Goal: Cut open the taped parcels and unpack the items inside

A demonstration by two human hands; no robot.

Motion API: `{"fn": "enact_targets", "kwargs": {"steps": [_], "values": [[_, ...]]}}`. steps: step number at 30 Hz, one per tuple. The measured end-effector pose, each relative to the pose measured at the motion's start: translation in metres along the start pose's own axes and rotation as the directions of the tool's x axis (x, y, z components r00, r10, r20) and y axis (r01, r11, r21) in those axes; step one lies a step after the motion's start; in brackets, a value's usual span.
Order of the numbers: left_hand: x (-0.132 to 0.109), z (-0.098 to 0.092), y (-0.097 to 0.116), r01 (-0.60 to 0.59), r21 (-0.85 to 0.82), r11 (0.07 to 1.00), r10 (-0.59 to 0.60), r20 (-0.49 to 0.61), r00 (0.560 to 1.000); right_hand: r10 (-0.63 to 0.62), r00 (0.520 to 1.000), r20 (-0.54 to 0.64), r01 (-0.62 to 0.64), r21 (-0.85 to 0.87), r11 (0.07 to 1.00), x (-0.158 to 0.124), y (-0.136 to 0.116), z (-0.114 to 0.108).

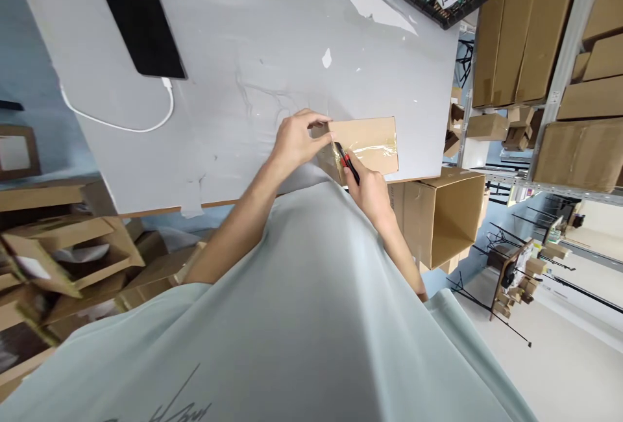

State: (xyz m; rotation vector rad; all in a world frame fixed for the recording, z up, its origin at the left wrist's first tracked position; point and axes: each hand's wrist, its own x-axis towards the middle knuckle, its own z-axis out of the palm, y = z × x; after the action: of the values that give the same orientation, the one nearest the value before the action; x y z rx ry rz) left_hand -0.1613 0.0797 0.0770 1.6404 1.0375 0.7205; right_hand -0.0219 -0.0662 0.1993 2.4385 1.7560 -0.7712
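Note:
A small brown cardboard box, with clear tape along its top, lies on the grey table near the front edge. My left hand grips the box's left end, fingers at its far corner and thumb by the near part of that end. In my right hand is a red and black utility knife, its tip at the taped left edge of the box. The blade itself is too small to make out.
A black tablet with a white charging cable lies at the table's far left. A black plastic crate stands at the far right. An open carton is beside the table's right front edge. Cartons crowd the lower left.

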Motion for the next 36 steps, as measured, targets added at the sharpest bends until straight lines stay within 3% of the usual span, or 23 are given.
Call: {"fn": "enact_targets", "kwargs": {"steps": [5,14,19,25,31,36], "values": [[0.000,0.004,-0.001,0.006,-0.033,0.999,-0.007,-0.006,1.000,0.043,0.998,0.042,-0.038,-0.102,0.994,-0.006,-0.012,-0.007],[-0.004,0.009,-0.001,0.043,-0.090,0.995,-0.045,-0.027,0.999,0.213,0.976,0.056,-0.188,-0.287,0.939,-0.001,-0.058,-0.003],[-0.011,0.013,0.003,0.050,-0.094,0.994,-0.053,-0.032,0.998,0.262,0.956,0.134,-0.214,-0.293,0.932,-0.012,-0.051,-0.004],[-0.019,0.016,0.007,0.039,-0.046,0.998,-0.043,-0.075,0.996,0.244,0.962,0.123,-0.198,-0.301,0.933,-0.020,-0.047,0.000],[-0.022,0.018,0.011,0.080,-0.029,0.996,-0.082,-0.086,0.993,0.266,0.938,0.222,-0.191,-0.309,0.932,-0.044,-0.033,0.006],[-0.025,0.016,0.013,0.062,-0.005,0.998,-0.062,-0.097,0.993,0.235,0.955,0.184,-0.197,-0.203,0.959,-0.062,-0.026,-0.001]]}}
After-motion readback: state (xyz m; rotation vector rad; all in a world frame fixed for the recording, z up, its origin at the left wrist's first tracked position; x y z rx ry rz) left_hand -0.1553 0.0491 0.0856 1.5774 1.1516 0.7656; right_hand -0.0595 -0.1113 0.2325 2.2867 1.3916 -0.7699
